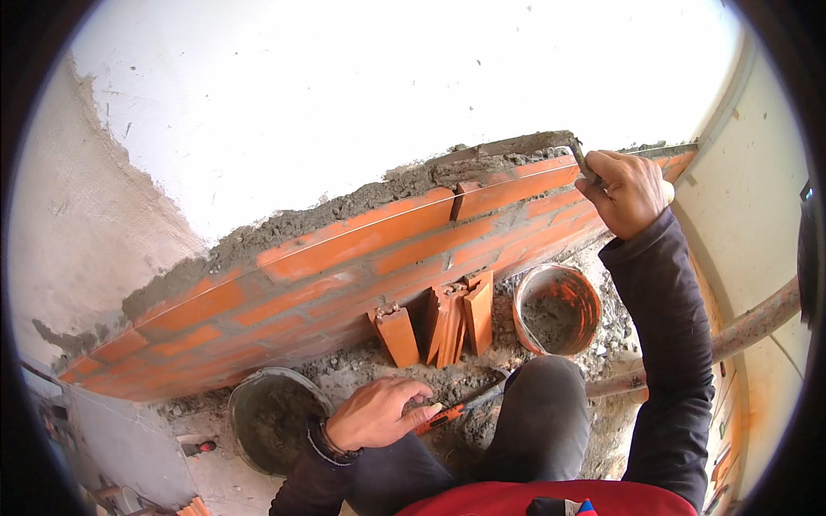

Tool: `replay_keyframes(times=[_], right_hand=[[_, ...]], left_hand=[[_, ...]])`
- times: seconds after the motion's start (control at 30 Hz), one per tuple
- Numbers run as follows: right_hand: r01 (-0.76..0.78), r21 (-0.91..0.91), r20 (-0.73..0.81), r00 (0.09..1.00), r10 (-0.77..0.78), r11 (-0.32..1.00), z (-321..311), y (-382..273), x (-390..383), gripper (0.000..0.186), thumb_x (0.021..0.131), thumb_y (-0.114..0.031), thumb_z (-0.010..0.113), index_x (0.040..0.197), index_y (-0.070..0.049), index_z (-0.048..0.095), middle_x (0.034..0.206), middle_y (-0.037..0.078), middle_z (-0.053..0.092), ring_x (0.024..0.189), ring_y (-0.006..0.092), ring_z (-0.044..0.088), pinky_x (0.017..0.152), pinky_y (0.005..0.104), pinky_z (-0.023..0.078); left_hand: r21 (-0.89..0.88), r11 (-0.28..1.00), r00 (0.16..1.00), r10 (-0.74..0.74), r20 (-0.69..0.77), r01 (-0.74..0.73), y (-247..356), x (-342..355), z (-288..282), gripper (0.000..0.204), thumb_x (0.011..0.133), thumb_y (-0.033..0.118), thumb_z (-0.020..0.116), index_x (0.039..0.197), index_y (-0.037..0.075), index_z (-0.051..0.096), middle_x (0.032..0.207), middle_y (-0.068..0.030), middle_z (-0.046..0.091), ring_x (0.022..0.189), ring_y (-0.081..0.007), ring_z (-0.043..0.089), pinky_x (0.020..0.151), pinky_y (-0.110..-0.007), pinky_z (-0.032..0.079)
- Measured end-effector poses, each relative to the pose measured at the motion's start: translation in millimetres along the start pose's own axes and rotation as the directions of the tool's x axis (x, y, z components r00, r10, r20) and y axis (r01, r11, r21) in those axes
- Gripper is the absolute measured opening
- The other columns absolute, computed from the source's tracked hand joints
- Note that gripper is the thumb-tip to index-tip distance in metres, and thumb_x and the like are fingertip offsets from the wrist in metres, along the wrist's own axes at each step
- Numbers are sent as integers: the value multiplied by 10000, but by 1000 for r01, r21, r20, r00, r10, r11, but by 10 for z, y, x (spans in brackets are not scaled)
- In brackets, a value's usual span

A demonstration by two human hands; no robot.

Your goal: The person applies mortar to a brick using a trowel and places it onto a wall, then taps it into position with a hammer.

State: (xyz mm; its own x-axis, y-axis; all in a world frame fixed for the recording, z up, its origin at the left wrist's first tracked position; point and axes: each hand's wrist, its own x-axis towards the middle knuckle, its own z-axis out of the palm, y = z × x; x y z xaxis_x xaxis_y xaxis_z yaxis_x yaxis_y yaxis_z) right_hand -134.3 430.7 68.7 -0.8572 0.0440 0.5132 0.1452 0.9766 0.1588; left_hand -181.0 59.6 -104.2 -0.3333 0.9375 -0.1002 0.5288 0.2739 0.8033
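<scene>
At the upper right, my right hand (626,191) is closed around the handle of a trowel (527,144). Its mortar-smeared blade lies along the top of a low orange brick wall (370,236), on the grey mortar (344,202) between the bricks and the white wall. The handle's end shows past my fist. My left hand (379,414) hovers over my left thigh, thumb and fingers apart, with nothing visible between them. Just beyond its thumb lies a tool with an orange-and-black handle (443,416), partly hidden by my leg.
A bucket of mortar (245,430) stands near my left arm. An orange-stained bucket (522,322) with mortar sits beyond my knee. Several loose bricks (397,337) lean against the wall. A white string (344,225) runs along its top course. A pipe (757,325) crosses at right.
</scene>
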Motion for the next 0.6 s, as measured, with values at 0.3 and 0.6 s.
replay_keyframes(times=[0.3, 0.6], right_hand=[[11, 1, 9, 1000, -11, 1000, 33, 79, -13, 224, 793, -180, 720, 769, -46, 542, 688, 134, 569, 656, 368, 576, 578, 448, 418], [-108, 5, -62, 992, 108, 994, -25, -216, -375, 238, 800, -212, 733, 782, -65, 546, 690, 85, 585, 637, 312, 605, 571, 434, 442]], left_hand=[[0, 1000, 1000, 1, 6, -1, -15, 13, -3, 462, 963, 428, 582, 1090, -14, 627, 987, -189, 676, 931, -336, 671, 813, -418, 527], [-21, 999, 1000, 27, 1, -27, -14, 8, -10, 439, 965, 409, 584, 1070, -15, 629, 976, -182, 678, 922, -335, 672, 807, -416, 526]])
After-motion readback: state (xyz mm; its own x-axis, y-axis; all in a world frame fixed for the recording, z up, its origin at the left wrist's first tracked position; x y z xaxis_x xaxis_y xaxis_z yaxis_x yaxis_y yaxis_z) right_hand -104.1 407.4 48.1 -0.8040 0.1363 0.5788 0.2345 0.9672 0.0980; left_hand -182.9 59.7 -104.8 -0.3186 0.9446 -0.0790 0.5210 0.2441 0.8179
